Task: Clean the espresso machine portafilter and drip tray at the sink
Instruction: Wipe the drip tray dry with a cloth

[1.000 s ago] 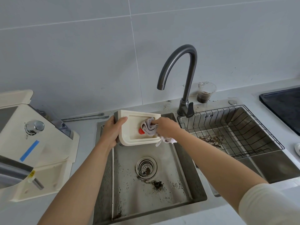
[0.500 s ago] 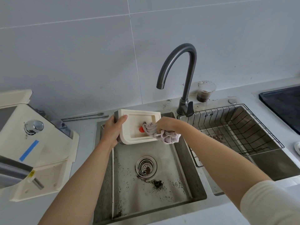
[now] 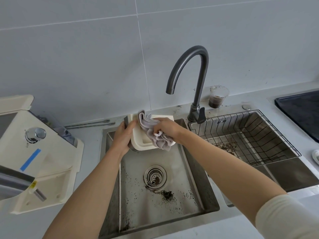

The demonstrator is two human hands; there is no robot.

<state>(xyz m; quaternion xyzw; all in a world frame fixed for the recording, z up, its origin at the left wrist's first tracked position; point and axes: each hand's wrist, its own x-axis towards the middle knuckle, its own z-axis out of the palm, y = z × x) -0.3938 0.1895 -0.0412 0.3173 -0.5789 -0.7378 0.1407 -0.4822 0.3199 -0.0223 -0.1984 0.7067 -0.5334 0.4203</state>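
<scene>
A cream drip tray [image 3: 138, 144] is held tilted over the back of the steel sink [image 3: 193, 178]. My left hand [image 3: 123, 136] grips its left edge, thumb over the rim. My right hand [image 3: 166, 128] holds a crumpled grey cloth [image 3: 155, 133] and presses it across the tray's inside, covering most of it. The cloth's upper end reaches the tray's top left corner. No portafilter is visible.
Coffee grounds dot the sink floor around the drain [image 3: 155, 176]. The dark faucet [image 3: 195, 80] arches above the tray. A wire basket [image 3: 255, 135] sits in the right basin, a cup of dark liquid [image 3: 217, 97] behind it. The cream espresso machine [image 3: 34, 152] stands left.
My right hand has swept the cloth from the tray's lower right up and across to its top left. The cloth now hides the red spot. The left hand keeps its grip.
</scene>
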